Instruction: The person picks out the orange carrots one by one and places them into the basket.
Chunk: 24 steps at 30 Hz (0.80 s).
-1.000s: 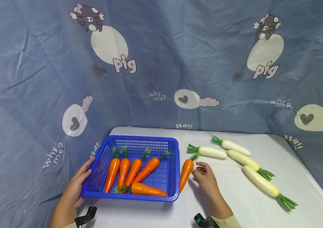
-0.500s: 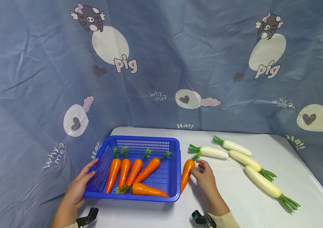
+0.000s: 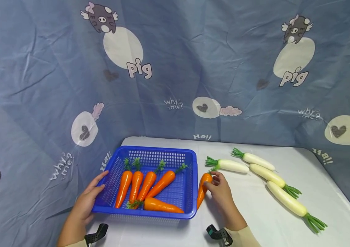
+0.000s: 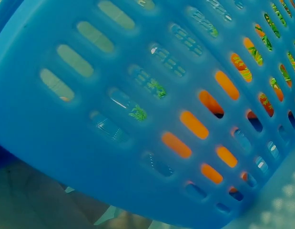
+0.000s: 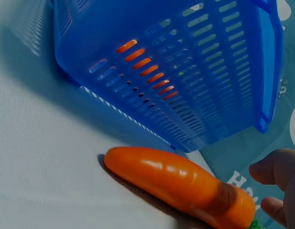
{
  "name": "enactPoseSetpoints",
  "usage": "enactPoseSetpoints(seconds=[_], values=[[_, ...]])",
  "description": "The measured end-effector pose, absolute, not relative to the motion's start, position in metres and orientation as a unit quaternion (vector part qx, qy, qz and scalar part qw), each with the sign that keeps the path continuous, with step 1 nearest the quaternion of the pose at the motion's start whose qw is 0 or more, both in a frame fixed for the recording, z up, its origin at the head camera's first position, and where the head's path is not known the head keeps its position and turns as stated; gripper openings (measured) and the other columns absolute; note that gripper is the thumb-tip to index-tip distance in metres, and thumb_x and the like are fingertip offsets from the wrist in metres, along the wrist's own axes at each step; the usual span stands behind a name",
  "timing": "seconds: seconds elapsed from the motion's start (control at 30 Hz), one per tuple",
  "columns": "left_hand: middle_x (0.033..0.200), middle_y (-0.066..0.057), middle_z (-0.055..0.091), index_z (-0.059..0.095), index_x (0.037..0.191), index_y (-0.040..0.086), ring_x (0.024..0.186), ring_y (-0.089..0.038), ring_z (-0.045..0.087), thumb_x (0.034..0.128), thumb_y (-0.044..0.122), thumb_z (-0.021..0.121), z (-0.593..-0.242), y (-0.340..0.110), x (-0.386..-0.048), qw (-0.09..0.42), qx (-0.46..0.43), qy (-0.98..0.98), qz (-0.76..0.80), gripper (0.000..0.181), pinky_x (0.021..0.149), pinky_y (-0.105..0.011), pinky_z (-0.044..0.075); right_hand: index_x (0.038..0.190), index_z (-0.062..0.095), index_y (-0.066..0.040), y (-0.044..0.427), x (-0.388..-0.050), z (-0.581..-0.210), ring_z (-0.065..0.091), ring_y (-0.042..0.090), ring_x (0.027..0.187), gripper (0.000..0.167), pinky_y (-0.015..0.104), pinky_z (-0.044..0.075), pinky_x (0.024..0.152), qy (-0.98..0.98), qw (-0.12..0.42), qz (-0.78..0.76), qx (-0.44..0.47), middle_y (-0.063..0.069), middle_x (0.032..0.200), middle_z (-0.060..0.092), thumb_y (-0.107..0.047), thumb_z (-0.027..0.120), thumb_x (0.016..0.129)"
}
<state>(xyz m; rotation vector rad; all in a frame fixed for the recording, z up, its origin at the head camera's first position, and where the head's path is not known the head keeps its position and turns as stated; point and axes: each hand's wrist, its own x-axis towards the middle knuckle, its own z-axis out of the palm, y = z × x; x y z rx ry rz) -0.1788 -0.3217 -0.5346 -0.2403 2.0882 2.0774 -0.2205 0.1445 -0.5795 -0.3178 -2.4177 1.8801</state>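
Observation:
My left hand (image 3: 83, 202) grips the left rim of a blue plastic basket (image 3: 144, 213), its thumb over the edge. Several carrots (image 3: 159, 183) with green tops lie in the basket. Against the basket's right side, on the white table, lies another carrot (image 5: 180, 183), its leafy end pointing away from me. My right hand (image 3: 222, 195) hovers over the thick end of that carrot, fingers loosely bent. In the right wrist view a gap shows between the digits and the carrot. The left wrist view shows the slotted basket wall (image 4: 66, 129); the left hand is mostly hidden there.
Several white radishes (image 3: 286, 199) with green stalks lie on the right part of the white table (image 3: 249, 209). The nearest white radish (image 3: 232, 165) is just beyond the right hand. A blue printed cloth (image 3: 175, 68) hangs behind and at the sides.
My right hand has moved a little left, so its fingers now cover part of the loose carrot's top. The left hand stays at the basket. The head view has shifted slightly.

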Motion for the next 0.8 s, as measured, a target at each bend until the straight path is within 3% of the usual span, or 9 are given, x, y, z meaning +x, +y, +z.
enactPoseSetpoints(seconds=[0.43, 0.6, 0.8], values=[[0.154, -0.011, 0.032, 0.027, 0.166, 0.031, 0.105, -0.022, 0.067, 0.114, 0.025, 0.035, -0.531, -0.318, -0.178, 0.078, -0.088, 0.711, 0.693, 0.053, 0.082, -0.041, 0.062, 0.141, 0.056, 0.001, 0.135, -0.226, -0.587, 0.067, 0.033, 0.108, 0.061, 0.039, 0.059, 0.087, -0.809, 0.066, 0.581, -0.063, 0.027, 0.126, 0.066, -0.004, 0.077, 0.084], [0.15, -0.005, 0.034, 0.027, 0.166, 0.03, 0.106, -0.02, 0.065, 0.1141, 0.024, 0.034, -0.532, -0.319, -0.178, 0.078, -0.087, 0.708, 0.696, 0.053, 0.083, -0.039, 0.061, 0.143, 0.055, 0.002, 0.133, -0.226, -0.585, 0.067, 0.034, 0.107, 0.065, 0.044, 0.06, 0.087, -0.827, 0.064, 0.555, -0.065, 0.027, 0.125, 0.065, -0.005, 0.08, 0.084], [0.157, -0.01, 0.03, 0.026, 0.166, 0.031, 0.107, -0.02, 0.064, 0.1142, 0.025, 0.034, -0.532, -0.318, -0.178, 0.077, -0.088, 0.712, 0.693, 0.053, 0.083, -0.038, 0.061, 0.145, 0.054, 0.0, 0.132, -0.225, -0.581, 0.065, 0.035, 0.11, 0.065, 0.048, 0.058, 0.092, -0.841, 0.053, 0.532, -0.079, 0.027, 0.128, 0.062, -0.008, 0.079, 0.085]])
